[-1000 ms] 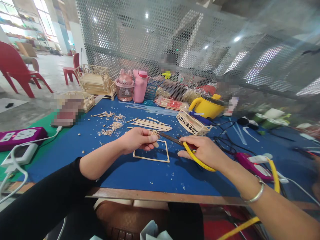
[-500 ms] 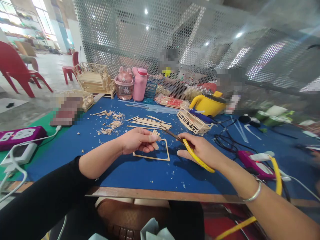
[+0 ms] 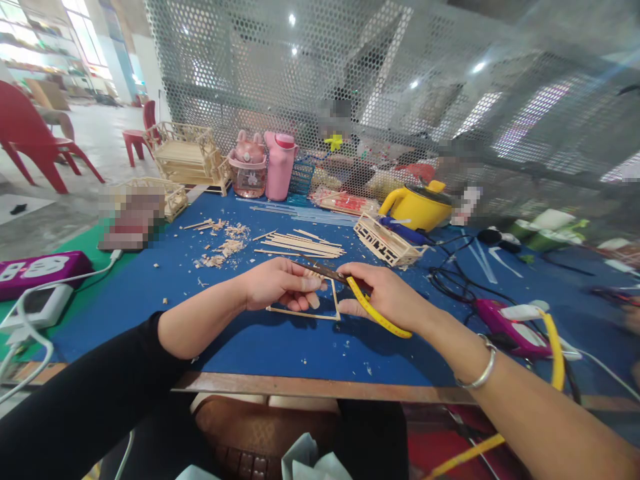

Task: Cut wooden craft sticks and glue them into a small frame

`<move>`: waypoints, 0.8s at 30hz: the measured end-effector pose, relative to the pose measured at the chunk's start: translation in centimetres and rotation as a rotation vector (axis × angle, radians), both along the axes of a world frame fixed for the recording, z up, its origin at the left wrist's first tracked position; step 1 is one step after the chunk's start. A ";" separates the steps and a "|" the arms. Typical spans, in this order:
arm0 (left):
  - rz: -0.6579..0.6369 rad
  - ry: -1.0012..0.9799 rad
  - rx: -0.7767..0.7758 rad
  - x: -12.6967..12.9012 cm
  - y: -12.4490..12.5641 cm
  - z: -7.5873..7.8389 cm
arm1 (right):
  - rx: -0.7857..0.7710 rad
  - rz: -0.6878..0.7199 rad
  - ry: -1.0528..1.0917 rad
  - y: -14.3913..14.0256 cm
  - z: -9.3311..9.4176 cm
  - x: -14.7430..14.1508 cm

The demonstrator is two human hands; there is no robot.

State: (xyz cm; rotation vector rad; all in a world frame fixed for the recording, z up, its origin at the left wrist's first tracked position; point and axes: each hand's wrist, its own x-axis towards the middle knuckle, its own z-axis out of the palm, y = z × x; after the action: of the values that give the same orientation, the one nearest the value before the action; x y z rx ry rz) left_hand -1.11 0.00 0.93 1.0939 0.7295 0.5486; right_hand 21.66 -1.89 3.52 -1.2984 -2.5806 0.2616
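My left hand (image 3: 286,285) is pinched round a small bundle of short wooden sticks (image 3: 314,274), mostly hidden by the fingers. My right hand (image 3: 385,293) grips a pair of scissors (image 3: 379,310) with dark blades and yellow handles. The blades reach left to the stick ends, at the left fingertips. Whether they touch the sticks, I cannot tell. Beneath both hands a thin rectangular wooden frame (image 3: 303,314) lies flat on the blue mat, partly covered by the left hand. Just beyond it are several long loose wooden sticks (image 3: 305,245).
Wood scraps (image 3: 227,250) lie left of the sticks. A small wooden lattice piece (image 3: 383,243) stands right of them, near a yellow pot (image 3: 417,208). Pink bottles (image 3: 280,167) stand at the back. Cables and a purple power strip (image 3: 515,330) are on the right.
My right hand has moved left with the scissors, bringing the blades from beside the bundle to the stick ends. My left hand stays almost in place.
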 end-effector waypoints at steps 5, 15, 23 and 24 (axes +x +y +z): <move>0.017 0.025 0.037 0.0 0.0 0.0 | 0.038 0.002 0.002 0.0 -0.1 -0.2; 0.048 0.035 0.089 0.3 -0.2 -0.1 | 0.092 0.029 -0.003 0.0 0.2 -0.3; 0.033 0.056 0.098 0.7 -0.5 -0.1 | 0.138 -0.044 -0.085 -0.2 -0.4 -0.1; 0.037 0.052 0.102 0.7 -0.5 -0.1 | 0.115 -0.066 -0.077 -0.2 -0.6 -0.2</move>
State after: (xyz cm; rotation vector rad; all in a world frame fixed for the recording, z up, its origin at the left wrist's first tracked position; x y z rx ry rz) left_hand -0.39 -0.45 0.87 1.1948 0.7752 0.5952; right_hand 21.44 -2.11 2.94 -1.3741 -2.5677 0.0514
